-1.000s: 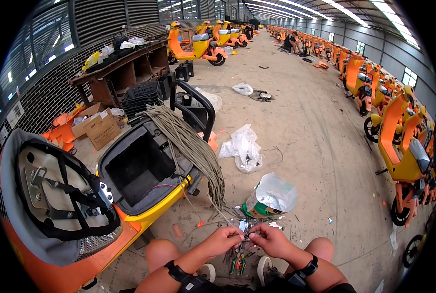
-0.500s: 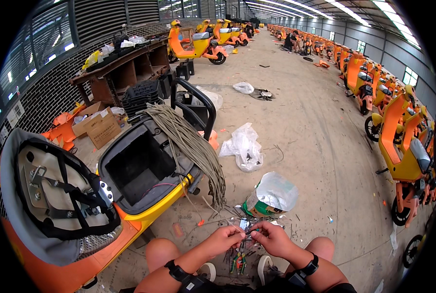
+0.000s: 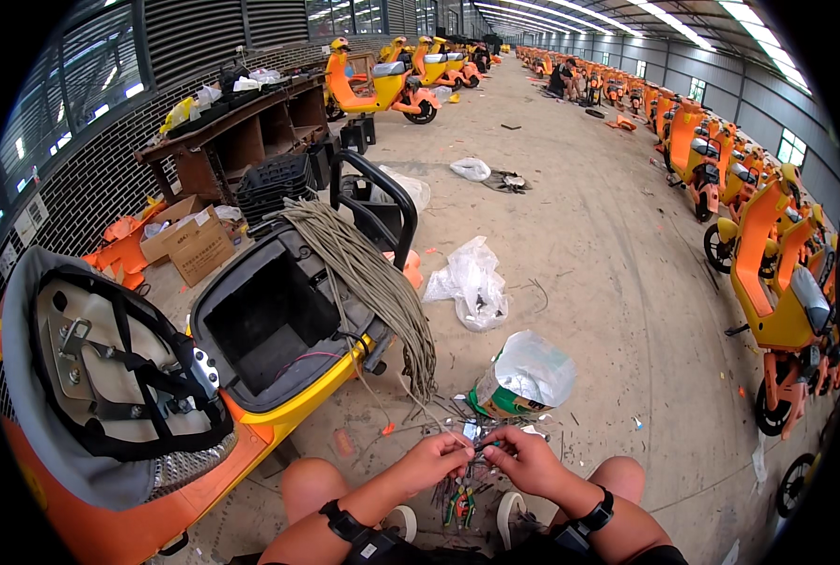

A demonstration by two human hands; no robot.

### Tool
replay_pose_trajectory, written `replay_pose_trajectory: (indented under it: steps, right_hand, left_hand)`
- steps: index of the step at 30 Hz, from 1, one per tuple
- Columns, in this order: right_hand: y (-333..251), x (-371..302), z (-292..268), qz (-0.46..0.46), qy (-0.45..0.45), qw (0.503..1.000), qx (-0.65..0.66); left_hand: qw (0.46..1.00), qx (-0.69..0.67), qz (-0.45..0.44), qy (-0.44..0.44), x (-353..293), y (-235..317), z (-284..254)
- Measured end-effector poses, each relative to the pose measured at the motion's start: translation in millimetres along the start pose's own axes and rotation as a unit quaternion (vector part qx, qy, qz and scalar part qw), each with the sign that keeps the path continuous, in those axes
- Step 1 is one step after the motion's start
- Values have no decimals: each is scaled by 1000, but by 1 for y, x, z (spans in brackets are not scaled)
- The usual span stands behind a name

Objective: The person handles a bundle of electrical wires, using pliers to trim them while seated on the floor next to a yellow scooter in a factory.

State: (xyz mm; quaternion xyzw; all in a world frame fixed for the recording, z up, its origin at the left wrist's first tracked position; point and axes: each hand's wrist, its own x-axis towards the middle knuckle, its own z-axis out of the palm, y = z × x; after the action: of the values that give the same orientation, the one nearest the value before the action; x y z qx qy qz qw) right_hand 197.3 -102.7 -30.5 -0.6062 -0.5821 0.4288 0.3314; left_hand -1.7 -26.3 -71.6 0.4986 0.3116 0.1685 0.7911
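Note:
My left hand (image 3: 441,458) is closed in a pinch around a thin grey-tan cable, whose strand runs up toward a thick bundle of cables (image 3: 375,282). Close beside it, my right hand (image 3: 525,461) also pinches with thumb and fingers. A small dark piece shows at its fingertips, too small to name. The bundle is draped over the rear of an orange and yellow scooter, beside its open storage box (image 3: 267,325). Pliers (image 3: 459,507) with green and red handles lie on the floor between my feet, below my hands.
A white and green bucket (image 3: 523,377) stands just beyond my right hand. Dark scraps litter the floor around it. Farther off lies a clear plastic bag (image 3: 473,282). The scooter's raised seat (image 3: 109,377) is at the left; rows of scooters (image 3: 768,273) line the right.
Both hands keep the same pinch in nearly the same place. The loose cable strand between the bundle and my left hand has shifted slightly.

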Motion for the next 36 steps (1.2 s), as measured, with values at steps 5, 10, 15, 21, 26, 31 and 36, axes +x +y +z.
replay_pose_trajectory:
  steps: [5,10,15,21,26,31,36]
  right_hand:
    - [-1,2,-4,-86,28,996,-1]
    - [-3,3,-15,-199,14,973,-112]
    - [-6,1,-13,-98,20,989,-110]
    - [11,4,-5,36,-15,998,-48]
    - [10,3,-1,16,-1,999,-38]
    - [-1,-1,-1,-91,32,995,3]
    - [0,5,-5,-18,21,998,-51]
  left_hand:
    - [1000,-26,1,-1,0,1,-1]
    - [997,-68,-10,-24,1,-3,-1]
    - [999,-29,11,-13,3,-4,2]
    - [992,115,57,4,0,0,4]
    - [991,119,50,33,-1,-4,0]
    - [1000,-14,15,20,-3,-2,-1]
    - [999,18,25,25,-2,-8,6]
